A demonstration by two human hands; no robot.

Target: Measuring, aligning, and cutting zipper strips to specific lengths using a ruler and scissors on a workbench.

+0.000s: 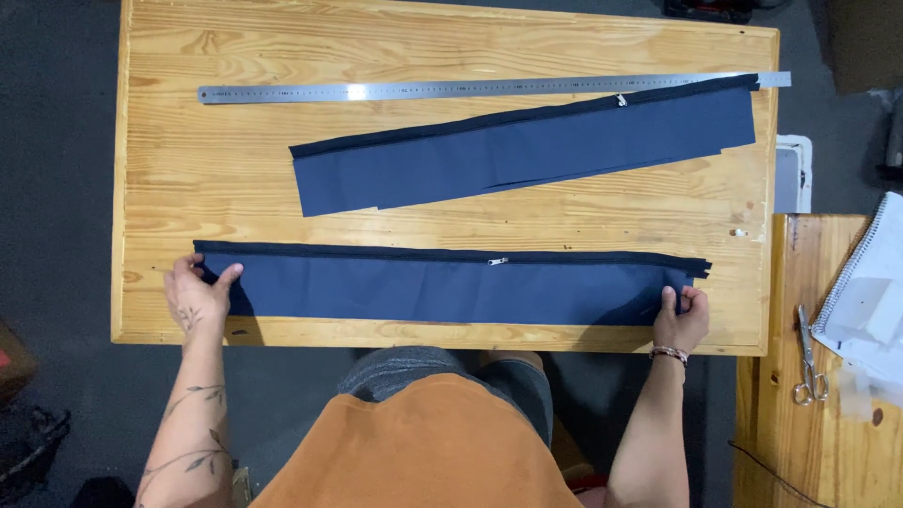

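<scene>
Left hand: the left hand (198,293) rests on the left end of the near long navy-blue fabric strip with a dark zipper along its far edge (442,287); the thumb lies flat on the cloth and the fingers curl over the end, pinning it rather than closing round it.
Right hand: the right hand (681,318) pinches the strip's right end at the near corner, thumb on top and fingers closed on the cloth.
Near strip: it lies flat and stretched between the 2 hands, along the near edge of the varnished pine table (188,169); its small silver zipper pull (497,261) sits about mid-length, and the right end is cut slightly ragged.
Far strip: a second navy-blue zippered fabric strip (527,150) lies slanted, well apart from the first, its right end higher.
Ruler: a long steel ruler (376,91) lies along the far side, the far strip's right end overlapping it.
Side table: to the right, metal scissors (807,362) lie beside a spiral notebook (870,292).
</scene>
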